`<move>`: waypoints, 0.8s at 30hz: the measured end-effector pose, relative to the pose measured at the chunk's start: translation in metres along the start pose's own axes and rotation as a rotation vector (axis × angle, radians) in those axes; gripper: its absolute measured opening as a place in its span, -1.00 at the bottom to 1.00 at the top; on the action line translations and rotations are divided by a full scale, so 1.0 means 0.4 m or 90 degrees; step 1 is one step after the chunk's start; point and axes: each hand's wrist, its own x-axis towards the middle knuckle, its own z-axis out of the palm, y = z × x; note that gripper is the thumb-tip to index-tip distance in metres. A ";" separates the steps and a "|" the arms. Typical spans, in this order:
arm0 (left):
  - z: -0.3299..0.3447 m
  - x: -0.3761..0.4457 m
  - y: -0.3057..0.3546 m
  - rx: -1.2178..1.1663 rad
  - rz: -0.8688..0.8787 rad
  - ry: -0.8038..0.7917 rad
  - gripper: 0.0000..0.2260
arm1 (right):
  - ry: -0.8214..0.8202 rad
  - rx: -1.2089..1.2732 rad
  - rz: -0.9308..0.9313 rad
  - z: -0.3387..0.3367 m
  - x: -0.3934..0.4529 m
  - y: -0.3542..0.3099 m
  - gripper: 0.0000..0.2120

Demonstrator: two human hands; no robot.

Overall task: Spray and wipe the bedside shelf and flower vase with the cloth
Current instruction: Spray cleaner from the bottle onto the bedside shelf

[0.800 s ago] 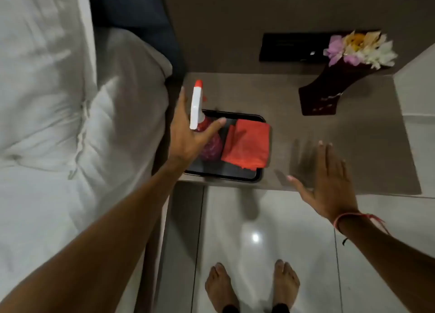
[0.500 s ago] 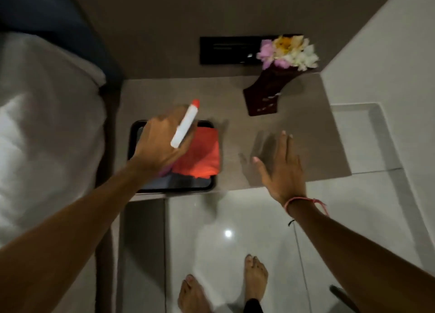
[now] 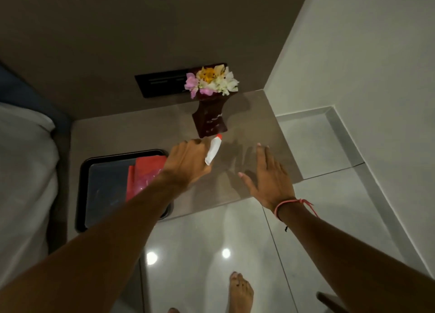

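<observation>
My left hand (image 3: pixel 188 162) grips a spray bottle (image 3: pixel 213 150) with a white head and red nozzle, held over the grey bedside shelf (image 3: pixel 254 124). The nozzle points toward the dark wooden flower vase (image 3: pixel 209 119), just short of its base. The vase stands upright at the back of the shelf and holds pink, white and yellow flowers (image 3: pixel 211 82). A red cloth (image 3: pixel 146 171) lies folded in a black tray (image 3: pixel 103 188) on the shelf's left part, partly under my left arm. My right hand (image 3: pixel 268 176) hovers flat and open over the shelf's front right.
A white bed (image 3: pixel 23 171) lies along the left side. A black switch panel (image 3: pixel 162 83) is set into the wall behind the vase. A white wall (image 3: pixel 364 65) bounds the shelf on the right. Glossy floor tiles (image 3: pixel 211 253) and my bare feet are below.
My left hand has lifted the spray bottle out of the tray and carried it right toward the vase. The view has swung right; my right hand stays open above the shelf.
</observation>
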 end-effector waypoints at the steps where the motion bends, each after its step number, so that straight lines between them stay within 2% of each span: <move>1: 0.006 0.003 0.001 -0.001 -0.020 0.004 -0.82 | -0.005 -0.001 -0.006 -0.003 0.001 0.007 -0.11; 7: 0.035 -0.007 -0.033 0.016 -0.105 -0.044 -0.80 | -0.050 -0.020 -0.013 -0.009 -0.009 0.033 -0.10; 12: -0.009 -0.075 -0.100 -0.032 -0.139 -0.030 -0.69 | -0.082 -0.031 -0.046 0.014 -0.039 -0.023 -0.09; 16: -0.076 -0.149 -0.213 -0.129 -0.205 0.139 -0.81 | -0.108 -0.019 -0.081 0.047 -0.053 -0.132 -0.10; 19: -0.107 -0.201 -0.300 -0.167 -0.265 0.265 -0.78 | -0.119 -0.001 -0.108 0.071 -0.051 -0.236 -0.14; 24: -0.088 -0.284 -0.445 -0.204 -0.329 0.376 -0.75 | -0.140 0.045 -0.192 0.108 -0.015 -0.426 -0.27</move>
